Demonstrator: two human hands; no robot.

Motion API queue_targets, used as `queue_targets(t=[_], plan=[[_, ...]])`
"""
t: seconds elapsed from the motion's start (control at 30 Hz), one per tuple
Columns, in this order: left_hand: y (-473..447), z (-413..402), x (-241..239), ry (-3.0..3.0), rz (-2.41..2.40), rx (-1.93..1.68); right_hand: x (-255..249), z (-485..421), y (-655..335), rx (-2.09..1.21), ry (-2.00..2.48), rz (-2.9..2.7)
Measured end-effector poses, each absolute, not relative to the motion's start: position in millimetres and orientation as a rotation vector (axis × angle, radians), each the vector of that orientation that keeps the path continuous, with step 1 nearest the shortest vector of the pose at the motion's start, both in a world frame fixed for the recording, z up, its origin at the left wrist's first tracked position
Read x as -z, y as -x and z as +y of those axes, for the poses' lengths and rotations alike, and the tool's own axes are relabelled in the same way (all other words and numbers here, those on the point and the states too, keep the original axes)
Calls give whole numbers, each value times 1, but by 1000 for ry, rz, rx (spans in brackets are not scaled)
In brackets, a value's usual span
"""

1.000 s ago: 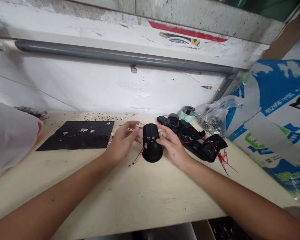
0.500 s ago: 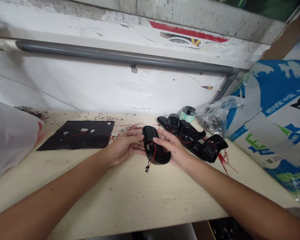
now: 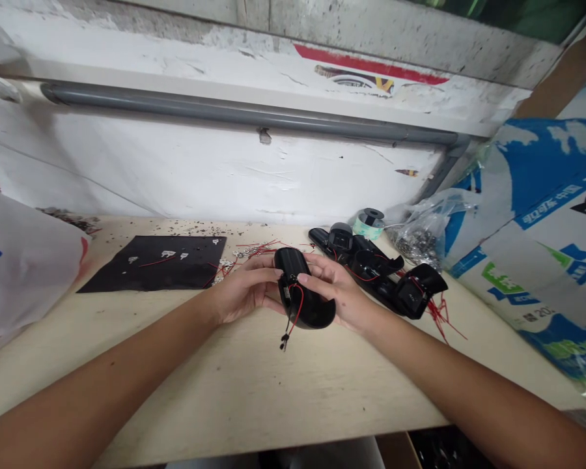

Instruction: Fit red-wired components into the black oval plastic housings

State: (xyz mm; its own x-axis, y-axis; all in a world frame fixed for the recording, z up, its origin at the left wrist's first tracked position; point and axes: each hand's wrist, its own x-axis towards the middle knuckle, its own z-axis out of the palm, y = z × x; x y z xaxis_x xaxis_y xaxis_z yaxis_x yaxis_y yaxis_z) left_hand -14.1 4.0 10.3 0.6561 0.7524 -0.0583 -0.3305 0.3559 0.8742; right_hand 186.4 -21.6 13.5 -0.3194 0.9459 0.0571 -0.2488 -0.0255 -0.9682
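Between my hands, above the pale table, is a black plastic housing (image 3: pixel 315 314) with a rounded, hollow lower end. My left hand (image 3: pixel 244 286) grips its left side, the thumb near the middle of the piece. Around its right side my right hand (image 3: pixel 334 286) is closed, with the thumb pressed by the spot where a red wire (image 3: pixel 300 306) comes out. The red wire and a dark one hang down to a small connector or terminal (image 3: pixel 284 341), too small to make out. The fingers behind the housing are partly hidden.
Several similar black housings (image 3: pixel 371 267) with red wires lie on the table (image 3: pixel 254 404) at the right. Behind them are a tape roll (image 3: pixel 368 225) and a clear bag (image 3: pixel 420 238) of small parts. A black sheet (image 3: pixel 151 277) holds metal bits. A blue-white box (image 3: pixel 542 260) borders the right.
The housing has tilted slightly and its lower end sits a little lower. The dangling wire end has swung down and slightly left. Both hands keep their hold.
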Motion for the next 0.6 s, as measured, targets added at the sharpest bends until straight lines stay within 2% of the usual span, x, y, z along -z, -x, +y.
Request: queue_targets(t=[0.6], plan=[[17,3,-12,-1042,477,-619,-6,-21,-185,-1456,862,-1310]])
